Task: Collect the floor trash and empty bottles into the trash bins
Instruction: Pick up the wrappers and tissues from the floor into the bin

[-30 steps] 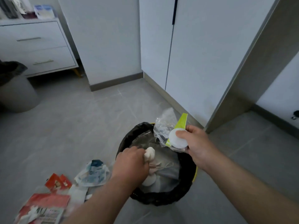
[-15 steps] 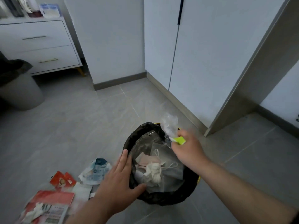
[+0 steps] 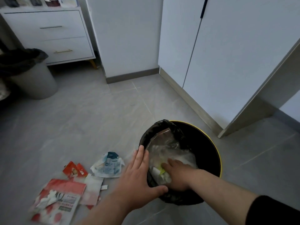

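Observation:
A round trash bin with a yellow rim [image 3: 216,153] and a black liner [image 3: 164,125] stands on the grey floor at lower right. My right hand [image 3: 177,176] is inside it, palm down on clear plastic bags [image 3: 167,146] and a yellow-green wrapper [image 3: 161,170]. My left hand [image 3: 138,179] lies flat on the bin's left rim, fingers spread, thumb over the near edge. On the floor to the left lie a blue-and-white wrapper [image 3: 108,166], small red packets [image 3: 74,170], a pale pink packet [image 3: 91,190] and a large red-and-white packet [image 3: 60,200].
A grey bin with a dark liner [image 3: 35,80] stands at the far left. Behind it is a white drawer unit [image 3: 53,36]. White cabinet doors [image 3: 227,62] and a slanted panel [image 3: 259,101] close off the right side. Bare grey tiles lie between the two bins.
My right hand has gone down into the bin with the plastic wrapper and now presses on the trash. My left hand let go of the white wad and moved onto the rim.

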`<move>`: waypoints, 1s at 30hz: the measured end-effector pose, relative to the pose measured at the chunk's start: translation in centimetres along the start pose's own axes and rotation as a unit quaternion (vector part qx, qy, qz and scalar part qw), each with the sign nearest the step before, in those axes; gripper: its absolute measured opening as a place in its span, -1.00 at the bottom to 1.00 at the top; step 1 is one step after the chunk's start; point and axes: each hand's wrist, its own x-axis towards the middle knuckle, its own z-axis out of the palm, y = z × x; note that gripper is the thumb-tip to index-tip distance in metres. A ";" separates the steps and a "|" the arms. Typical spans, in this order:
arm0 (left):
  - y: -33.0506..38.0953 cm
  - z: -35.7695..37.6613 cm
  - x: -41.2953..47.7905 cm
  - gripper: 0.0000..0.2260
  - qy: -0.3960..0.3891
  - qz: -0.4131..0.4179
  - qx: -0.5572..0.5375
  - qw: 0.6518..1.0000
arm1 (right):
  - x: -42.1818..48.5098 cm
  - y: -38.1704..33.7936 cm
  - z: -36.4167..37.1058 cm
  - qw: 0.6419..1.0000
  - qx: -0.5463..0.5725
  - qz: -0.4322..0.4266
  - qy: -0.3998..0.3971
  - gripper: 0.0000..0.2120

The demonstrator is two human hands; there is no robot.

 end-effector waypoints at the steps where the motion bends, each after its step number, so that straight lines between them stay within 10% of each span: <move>1: 0.0 -0.2 -0.1 0.03 -0.004 0.005 0.002 1.000 | -0.4 -0.1 -0.7 1.000 0.014 0.000 0.025 -0.21; 12: -9.2 -5.9 -8.6 -0.21 0.127 -0.067 -0.126 0.982 | -7.1 -9.9 -8.8 0.942 0.170 -0.149 0.246 -0.53; 20: -24.1 -3.6 -18.1 -0.74 0.234 -0.379 -0.256 0.858 | -2.0 -23.1 -6.8 0.962 0.110 -0.207 0.140 -0.70; 25: -31.2 1.8 -20.9 -0.54 0.126 -0.536 -0.284 0.785 | 4.4 -27.6 -1.6 0.982 0.103 -0.157 0.035 -0.65; 30: -35.4 7.9 -20.8 -0.31 0.054 -0.555 -0.236 0.796 | 10.2 -31.4 4.3 0.988 0.105 -0.114 0.008 -0.63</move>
